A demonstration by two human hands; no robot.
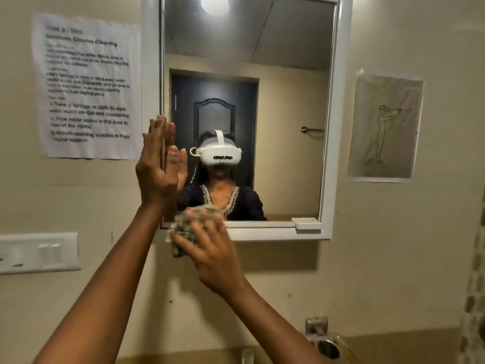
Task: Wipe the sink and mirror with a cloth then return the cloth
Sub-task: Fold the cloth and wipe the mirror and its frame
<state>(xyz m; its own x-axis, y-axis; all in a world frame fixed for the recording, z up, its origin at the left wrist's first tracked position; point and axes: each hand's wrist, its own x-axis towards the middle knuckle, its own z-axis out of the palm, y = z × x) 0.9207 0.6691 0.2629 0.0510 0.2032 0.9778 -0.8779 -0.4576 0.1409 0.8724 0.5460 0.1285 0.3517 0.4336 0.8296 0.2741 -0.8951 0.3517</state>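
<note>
At the mirror's (262, 61) lower left corner, the right hand (212, 256) is clamped on a bunched cloth (183, 229), pressing it where the glass meets the white frame (338, 127). The left hand (157, 164) is open, fingers straight and together, its edge braced against the frame's left side just above the cloth. Most of the glass lies up and to the right of the cloth, so the right hand, the only one holding it, appears best placed to sweep that way; the left hand is nearer the top but holds nothing. A tap (319, 334) shows at the bottom edge; the sink itself is out of view, so its condition cannot be judged. A printed notice (86, 85) hangs left of the mirror.
</note>
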